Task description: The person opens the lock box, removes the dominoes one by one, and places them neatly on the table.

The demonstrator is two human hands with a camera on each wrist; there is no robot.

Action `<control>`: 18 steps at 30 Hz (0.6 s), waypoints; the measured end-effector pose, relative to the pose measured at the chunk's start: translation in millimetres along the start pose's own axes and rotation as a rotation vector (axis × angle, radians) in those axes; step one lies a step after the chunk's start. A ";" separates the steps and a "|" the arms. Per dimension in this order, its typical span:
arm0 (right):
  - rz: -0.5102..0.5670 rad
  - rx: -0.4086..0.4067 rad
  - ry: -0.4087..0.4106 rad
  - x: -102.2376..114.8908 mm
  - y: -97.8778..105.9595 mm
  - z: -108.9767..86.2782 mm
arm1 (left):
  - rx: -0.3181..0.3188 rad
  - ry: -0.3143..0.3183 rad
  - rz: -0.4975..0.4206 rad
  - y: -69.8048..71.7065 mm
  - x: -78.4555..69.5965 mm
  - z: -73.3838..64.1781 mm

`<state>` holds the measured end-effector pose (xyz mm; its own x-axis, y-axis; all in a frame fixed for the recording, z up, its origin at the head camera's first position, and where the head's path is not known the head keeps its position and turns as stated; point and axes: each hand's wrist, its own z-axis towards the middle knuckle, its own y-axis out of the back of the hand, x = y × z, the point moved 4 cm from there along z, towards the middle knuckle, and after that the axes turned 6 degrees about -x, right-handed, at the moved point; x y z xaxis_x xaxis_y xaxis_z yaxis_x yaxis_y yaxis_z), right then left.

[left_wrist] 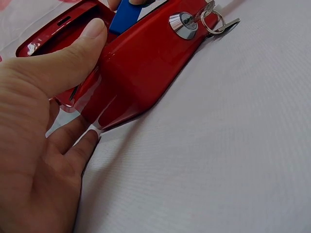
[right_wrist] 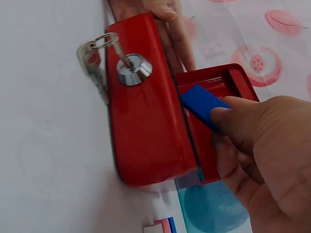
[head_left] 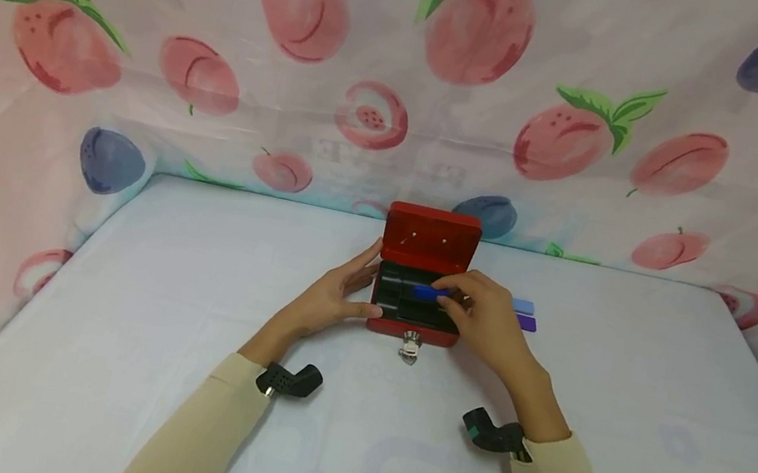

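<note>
A red cash box [head_left: 417, 333] stands with its lid [head_left: 432, 239] raised at the back and a black compartment tray [head_left: 390, 293] inside. My left hand [head_left: 330, 296] holds the box's left end, thumb over the front corner and fingers spread along the side toward the lid. Above the tray, my right hand [head_left: 487, 315] pinches a flat blue bar [right_wrist: 201, 104] between thumb and fingers. The bar's right end is hidden by the fingers. A silver lock [left_wrist: 183, 25] sits in the box's front, with a key and ring [right_wrist: 95, 60] hanging from it.
Right of the box lie a light blue flat piece [head_left: 523, 306] and a purple one [head_left: 526, 323], partly behind my right hand. White cloth covers the table [head_left: 196, 238]. A fruit-patterned curtain [head_left: 384, 34] rises along the back edge, close behind the lid.
</note>
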<state>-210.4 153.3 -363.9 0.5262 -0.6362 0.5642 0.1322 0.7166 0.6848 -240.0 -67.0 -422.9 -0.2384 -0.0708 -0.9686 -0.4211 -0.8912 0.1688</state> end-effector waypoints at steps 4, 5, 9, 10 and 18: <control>0.007 -0.021 -0.005 0.0 7.2 -3.1 | -0.005 -0.006 0.003 0.0 1.6 0.2; 0.008 -0.026 -0.010 -1.0 8.7 -4.5 | -0.004 -0.005 0.006 0.1 1.7 0.2; 0.000 -0.045 -0.005 -4.6 15.1 -9.6 | -0.001 -0.004 0.016 0.6 2.5 -0.2; 0.000 -0.046 0.001 -5.0 16.7 -10.6 | -0.004 -0.002 0.021 1.1 2.6 -0.5; 0.059 -0.057 -0.065 -14.2 34.5 -19.9 | -0.011 -0.003 0.021 0.9 0.7 -0.1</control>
<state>-196.6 192.7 -357.4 0.4788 -0.6082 0.6331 0.1514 0.7676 0.6228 -240.5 -68.0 -423.5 -0.2494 -0.0887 -0.9643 -0.4062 -0.8944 0.1873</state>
